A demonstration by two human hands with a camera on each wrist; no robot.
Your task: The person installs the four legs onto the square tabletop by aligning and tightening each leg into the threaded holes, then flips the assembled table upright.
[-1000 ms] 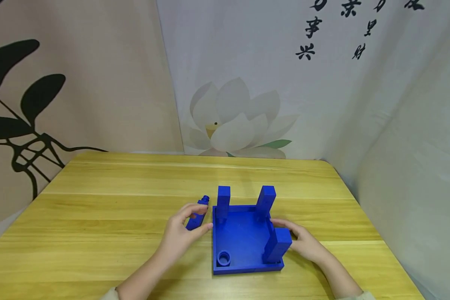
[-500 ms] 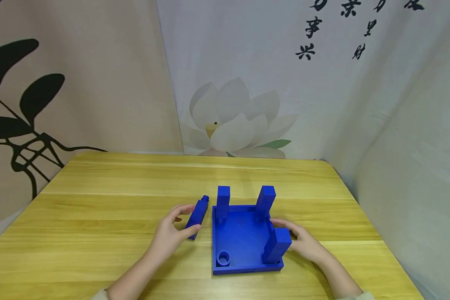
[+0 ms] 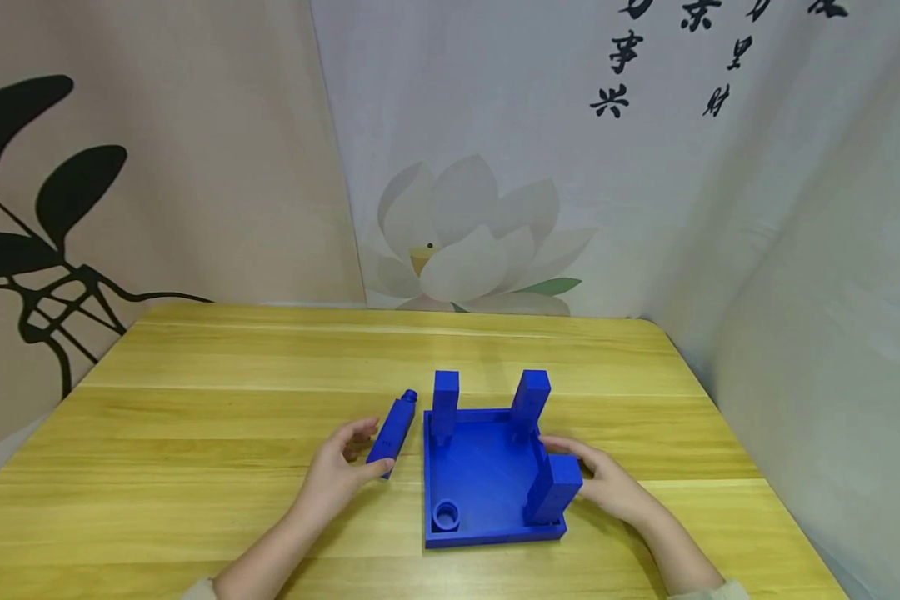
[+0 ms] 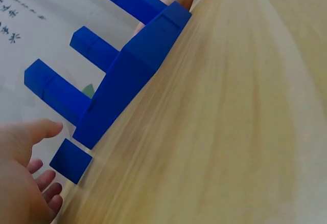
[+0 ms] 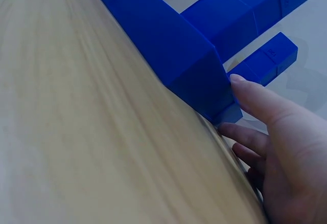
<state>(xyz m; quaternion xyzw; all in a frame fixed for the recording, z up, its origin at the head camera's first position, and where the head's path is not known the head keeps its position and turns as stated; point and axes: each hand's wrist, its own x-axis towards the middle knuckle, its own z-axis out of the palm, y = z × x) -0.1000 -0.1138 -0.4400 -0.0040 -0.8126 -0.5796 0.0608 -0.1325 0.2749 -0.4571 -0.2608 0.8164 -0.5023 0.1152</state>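
Left hand (image 3: 335, 475) half open, thumb and loosely curved fingers apart, no grip on anything; right hand (image 3: 607, 483) relaxed, fingers slightly bent. Pale cloth backdrop (image 3: 495, 100) with dark characters and a lotus print behind wood-grain counter (image 3: 195, 458). Square blue tray (image 3: 487, 483) on counter, between hands; right hand's thumb and fingertips at its right wall. Three blue posts stand upright in corners: near-right post (image 3: 555, 487), far-right post (image 3: 531, 400), far-left post (image 3: 445, 404). Loose blue post (image 3: 392, 432) lies slantwise on counter just left of tray, narrow knob end pointing away from person, left thumb beside near end; left wrist view shows a gap there. Short blue ring (image 3: 446, 527) in tray's near-left corner, opening up.
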